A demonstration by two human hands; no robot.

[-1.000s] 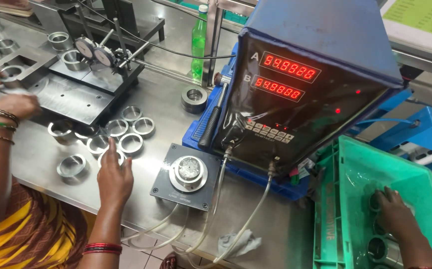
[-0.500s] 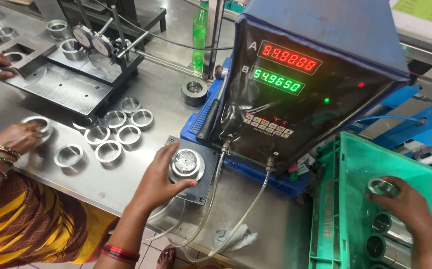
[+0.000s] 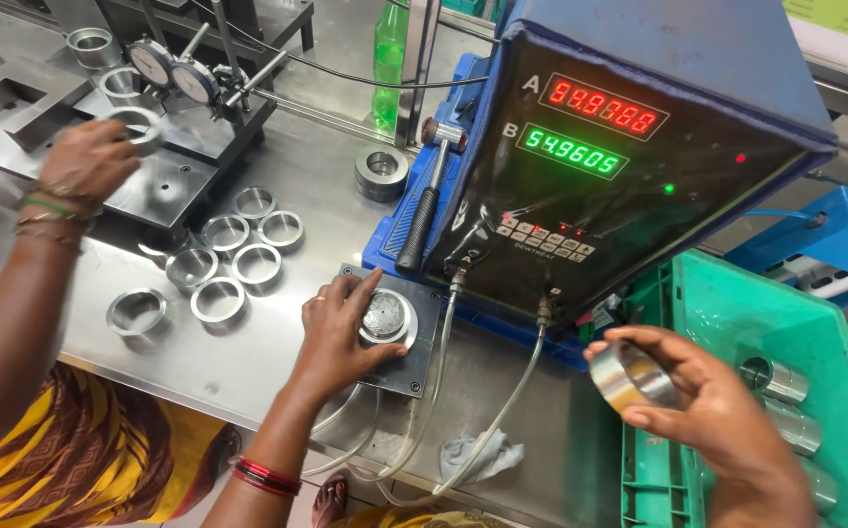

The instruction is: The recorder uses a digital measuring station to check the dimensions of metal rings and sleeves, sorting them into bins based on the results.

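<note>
My left hand [image 3: 338, 330] rests on a grey gauge plate [image 3: 422, 337] at the bench's front edge. Its fingers and thumb close around a metal ring [image 3: 386, 317] seated on the plate's round plug. My right hand [image 3: 699, 399] holds a shiny steel ring [image 3: 629, 374] in the air, just left of a green plastic crate [image 3: 737, 303]. Two hoses run from the plate to a dark readout box [image 3: 629, 186] with one red and one green display.
Several loose steel rings [image 3: 238, 249] lie on the steel bench to the left. A co-worker's hand [image 3: 86, 161] holds a ring at a dial-gauge fixture [image 3: 174, 78]. A hammer [image 3: 424, 200], a thick ring [image 3: 382, 171] and a green bottle [image 3: 390, 59] are behind. More rings [image 3: 781, 381] lie in the crate.
My right hand has lifted a ring out of the green crate and carried it left. My left hand stays on the gauge ring. The co-worker's hand moved a ring up to the fixture.
</note>
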